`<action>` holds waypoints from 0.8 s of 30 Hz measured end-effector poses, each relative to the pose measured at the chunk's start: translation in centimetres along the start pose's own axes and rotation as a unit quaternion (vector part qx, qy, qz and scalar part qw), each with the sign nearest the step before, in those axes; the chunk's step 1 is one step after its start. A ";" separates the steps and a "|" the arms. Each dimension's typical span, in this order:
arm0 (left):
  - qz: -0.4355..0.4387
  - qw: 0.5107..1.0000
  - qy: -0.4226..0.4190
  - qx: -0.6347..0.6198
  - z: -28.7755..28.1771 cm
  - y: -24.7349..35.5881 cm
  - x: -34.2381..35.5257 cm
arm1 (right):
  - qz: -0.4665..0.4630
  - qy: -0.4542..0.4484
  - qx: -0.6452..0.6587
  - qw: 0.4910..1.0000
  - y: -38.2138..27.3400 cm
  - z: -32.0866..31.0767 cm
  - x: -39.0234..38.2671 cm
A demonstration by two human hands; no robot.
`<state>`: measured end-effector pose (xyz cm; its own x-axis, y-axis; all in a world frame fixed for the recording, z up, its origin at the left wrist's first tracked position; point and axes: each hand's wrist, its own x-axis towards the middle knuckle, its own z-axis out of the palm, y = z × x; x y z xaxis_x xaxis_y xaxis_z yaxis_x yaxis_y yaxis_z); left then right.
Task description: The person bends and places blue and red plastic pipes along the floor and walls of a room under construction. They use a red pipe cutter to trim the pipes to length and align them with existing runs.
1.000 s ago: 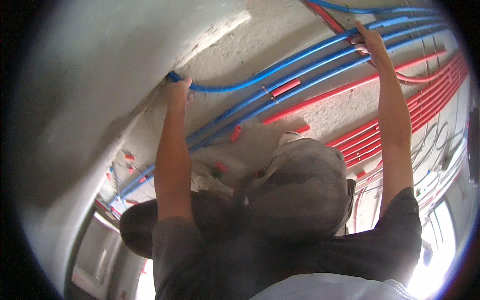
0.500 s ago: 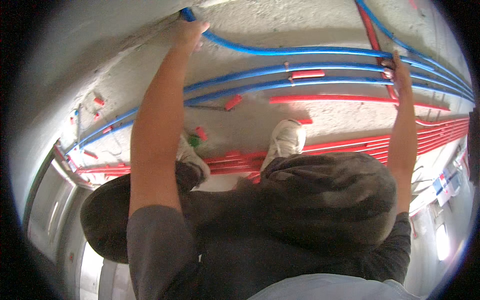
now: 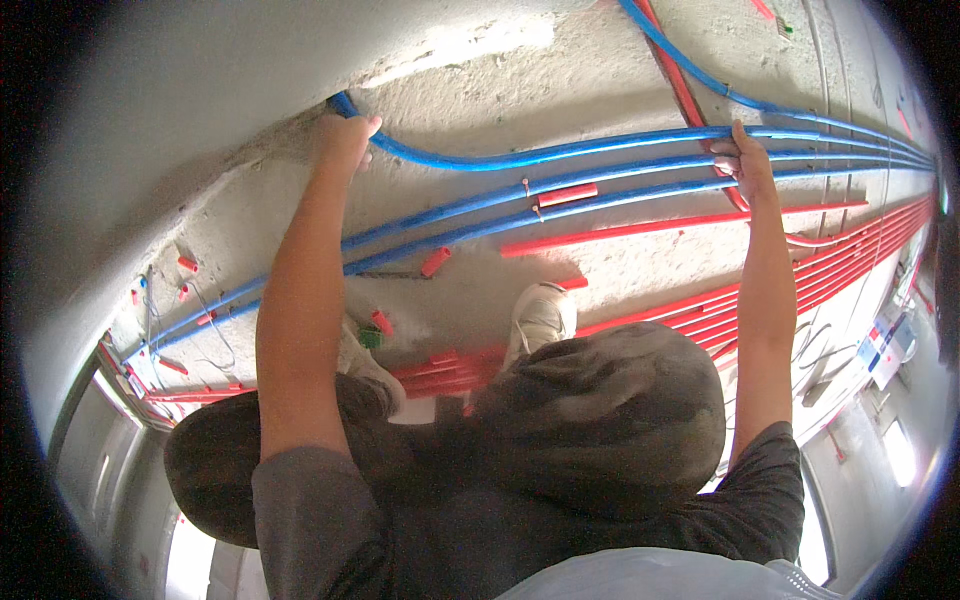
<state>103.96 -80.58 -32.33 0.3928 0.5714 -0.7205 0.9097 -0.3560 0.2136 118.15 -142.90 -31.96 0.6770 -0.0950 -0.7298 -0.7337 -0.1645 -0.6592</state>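
Near the wall at the far left, my left hand (image 3: 345,142) is closed around a blue conduit pipe (image 3: 490,162), just below where the pipe bends up. Farther right along the same pipe is my right hand (image 3: 746,168), its thumb over the pipe and its fingers curled beneath. Two more blue pipes (image 3: 630,172) run alongside on the near side, passing by my right fingers. Under that hand, a red pipe (image 3: 676,85) crosses beneath the blue ones. Small copper-coloured ties (image 3: 526,187) stand at the two nearer blue pipes.
A short red pipe piece (image 3: 567,195) lies between the blue pipes. A long red pipe (image 3: 620,233) and a bundle of red pipes (image 3: 840,262) run nearer my shoes (image 3: 540,318). Loose red offcuts (image 3: 436,262) and a green piece (image 3: 370,338) are on the rough concrete floor.
The view has shifted, so pipes and hands appear lower and farther left. Both hands keep to the same blue pipe; my right fingers now show more clearly below it.
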 end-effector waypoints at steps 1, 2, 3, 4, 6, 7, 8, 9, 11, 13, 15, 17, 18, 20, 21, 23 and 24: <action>-0.003 1.000 -0.007 0.006 -0.1 0.0 0.0 | -0.002 -0.016 0.006 1.000 -0.1 -0.1 -0.1; -0.004 1.000 0.006 0.012 -0.1 0.1 0.0 | -0.005 -0.032 0.012 0.999 -0.1 -0.1 -0.2; -0.005 1.000 0.019 0.018 0.1 0.1 0.0 | -0.008 -0.048 0.018 0.999 -0.2 -0.4 -0.3; -0.005 0.999 0.031 0.024 0.3 0.5 0.1 | -0.005 -0.043 0.014 0.999 -0.3 -0.6 -0.4; -0.039 0.998 0.004 0.048 0.2 1.4 1.1 | 0.001 -0.030 0.010 1.000 -0.5 -0.8 -0.4; -0.051 0.997 -0.009 0.063 0.2 1.9 2.1 | 0.005 -0.018 -0.020 1.000 -0.6 -1.2 -0.6; -0.028 0.999 0.029 0.019 1.0 0.7 2.9 | -0.030 -0.027 -0.042 0.998 -0.3 -0.2 -1.1; 0.055 0.998 0.018 0.021 1.1 0.3 3.2 | -0.042 -0.056 -0.028 0.997 0.4 -1.1 -0.9; -0.049 0.998 0.019 0.022 1.2 -1.5 6.4 | -0.029 -0.060 -0.044 0.997 0.2 0.2 -0.4; -0.093 0.992 0.033 0.077 2.0 -2.6 8.1 | -0.096 -0.063 -0.075 0.991 0.2 0.7 -0.5; -0.073 0.989 -0.013 0.127 2.4 -2.2 8.1 | -0.014 -0.003 -0.022 1.000 0.2 -0.6 -1.0; 0.014 0.989 -0.046 0.140 -0.3 -6.3 11.1 | -0.009 -0.005 -0.018 1.000 -0.6 1.0 -0.5; 0.031 0.987 -0.050 0.149 -0.7 -6.5 11.4 | -0.018 -0.007 -0.023 1.000 -0.5 0.6 -0.3; 0.039 0.988 -0.040 0.144 -0.5 -6.3 12.4 | -0.023 0.006 -0.035 0.999 -0.1 -0.1 -0.5; 0.017 0.997 -0.060 0.054 -0.3 -4.4 9.5 | -0.015 0.019 -0.046 0.999 0.4 -0.3 -0.7; -0.004 0.997 -0.071 -0.028 -0.3 -2.0 5.2 | 0.012 0.024 -0.030 0.999 0.7 -0.3 -1.1; -0.003 0.998 -0.061 -0.027 -0.5 -1.9 4.9 | -0.001 0.025 -0.037 0.999 0.5 -0.3 -1.2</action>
<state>104.24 -76.71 -35.96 0.3712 0.4779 -0.7962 0.9193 -0.3101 0.2425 116.95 -143.11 -31.35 0.6823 -0.1432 -0.7169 -0.7270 -0.2366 -0.6446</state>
